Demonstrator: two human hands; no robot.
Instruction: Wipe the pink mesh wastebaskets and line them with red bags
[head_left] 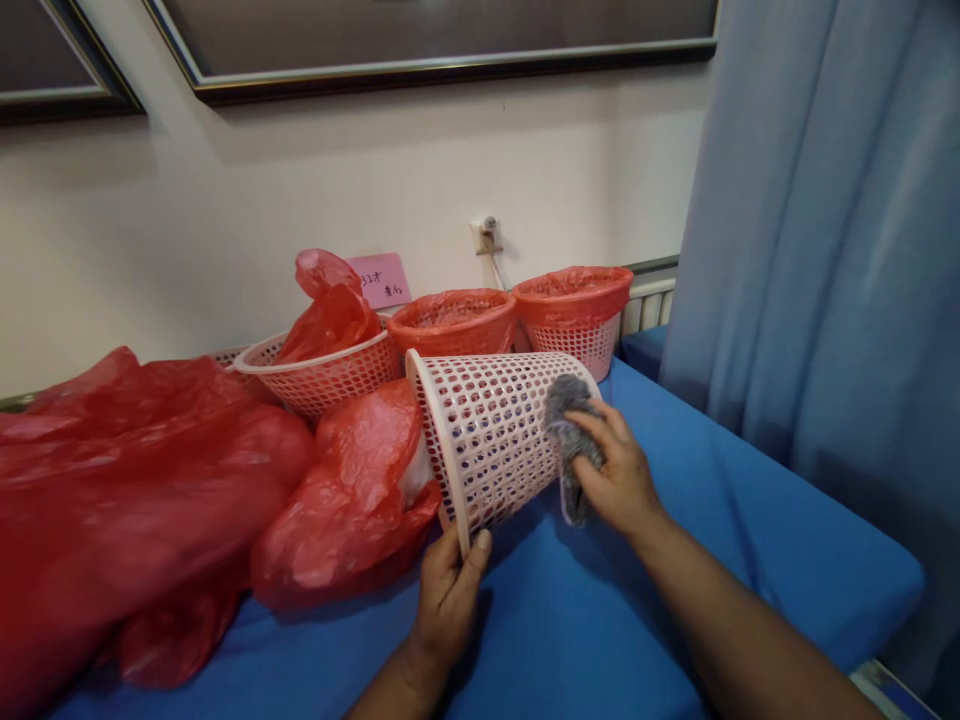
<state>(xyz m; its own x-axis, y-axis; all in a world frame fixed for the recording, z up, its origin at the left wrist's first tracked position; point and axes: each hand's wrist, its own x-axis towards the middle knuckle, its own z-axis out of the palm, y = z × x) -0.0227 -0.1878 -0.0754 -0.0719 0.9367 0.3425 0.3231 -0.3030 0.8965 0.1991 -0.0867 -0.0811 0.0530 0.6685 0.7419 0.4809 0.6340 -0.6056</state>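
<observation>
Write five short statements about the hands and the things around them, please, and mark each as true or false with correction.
1. The left hand holds the pale basket at its rim. True.
2. The right hand holds a gray cloth against the basket's side. True.
3. The pale basket stands upright. False: it is tipped on its side, its wide open end toward the left of the picture.
4. The rightmost rear basket has a blue bag over its rim. False: a red bag covers its rim.
5. The pink card at the back has handwriting on it. True.
</observation>
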